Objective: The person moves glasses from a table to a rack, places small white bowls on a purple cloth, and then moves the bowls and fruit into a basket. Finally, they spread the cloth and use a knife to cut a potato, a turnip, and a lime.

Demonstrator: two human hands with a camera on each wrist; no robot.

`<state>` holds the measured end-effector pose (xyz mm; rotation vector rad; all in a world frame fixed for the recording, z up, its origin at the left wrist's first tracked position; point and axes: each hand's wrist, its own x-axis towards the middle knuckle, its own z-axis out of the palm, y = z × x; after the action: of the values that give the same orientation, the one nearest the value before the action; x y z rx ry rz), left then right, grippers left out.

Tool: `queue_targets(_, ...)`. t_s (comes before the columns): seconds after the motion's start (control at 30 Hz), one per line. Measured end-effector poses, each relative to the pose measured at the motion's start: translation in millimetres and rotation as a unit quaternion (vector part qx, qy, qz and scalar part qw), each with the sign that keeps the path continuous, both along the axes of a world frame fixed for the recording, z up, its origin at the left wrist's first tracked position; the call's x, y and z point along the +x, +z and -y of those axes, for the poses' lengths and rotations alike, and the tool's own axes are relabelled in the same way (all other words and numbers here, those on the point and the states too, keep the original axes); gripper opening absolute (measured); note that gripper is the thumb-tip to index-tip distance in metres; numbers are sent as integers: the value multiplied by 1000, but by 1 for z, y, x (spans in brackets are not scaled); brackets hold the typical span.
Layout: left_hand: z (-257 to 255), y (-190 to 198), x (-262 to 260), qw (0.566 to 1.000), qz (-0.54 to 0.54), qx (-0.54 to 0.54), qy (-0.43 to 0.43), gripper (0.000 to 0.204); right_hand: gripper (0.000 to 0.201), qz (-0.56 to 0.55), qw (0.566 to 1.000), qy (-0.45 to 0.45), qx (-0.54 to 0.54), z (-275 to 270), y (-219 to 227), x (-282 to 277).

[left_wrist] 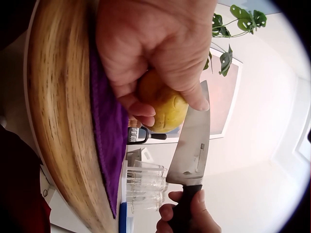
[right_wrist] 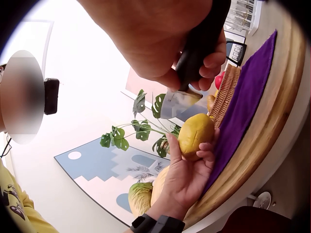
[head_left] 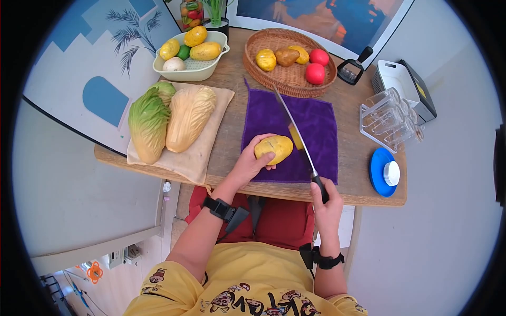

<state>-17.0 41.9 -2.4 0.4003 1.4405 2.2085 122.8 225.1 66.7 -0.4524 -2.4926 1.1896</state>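
Observation:
My left hand (head_left: 250, 164) grips a yellow oval mango-like fruit (head_left: 275, 149) over the purple cloth (head_left: 321, 116), thumb on its near side. Thin dark marks show on the skin in the head view. My right hand (head_left: 329, 204) holds a kitchen knife (head_left: 298, 138) by its black handle. The long blade points away from me and stands just right of the fruit, its flat side mirroring yellow. In the left wrist view the blade (left_wrist: 190, 150) passes behind the left thumb, near the fruit (left_wrist: 170, 114). The right palm hides part of the handle in the right wrist view.
Two cabbages (head_left: 190, 118) lie on a beige cloth (head_left: 219, 105) at left. Behind stand a pale basket (head_left: 182, 75) and a wicker tray (head_left: 284, 79), both with produce. A black-handled tool (head_left: 350, 71), glass rack (head_left: 379, 138) and blue plate (head_left: 377, 179) line the right.

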Motion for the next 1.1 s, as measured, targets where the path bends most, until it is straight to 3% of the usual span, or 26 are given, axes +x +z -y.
queue_targets(0.23, 0, 0, 0, 1000, 23, 14, 11, 49, 25, 29, 997, 20, 67, 4, 9, 0)
queue_targets(0.47, -2, -1, 0, 1000, 15, -1, 23, 51, 27, 9, 997, 73, 37, 13, 9, 3)
queue_targets(0.7, -2, -1, 1, 1000, -1, 5, -1, 50, 28, 44, 999, -11, 19, 1, 5, 1)
queue_targets(0.9, -3, -2, 2, 999, -42, -6, -10, 51, 27, 39, 996, 9, 75, 3, 9, 5)
queue_targets(1.1, -6, -1, 4, 998, -51, -34, 0, 48, 26, 33, 996, 50, 65, 10, 14, 9)
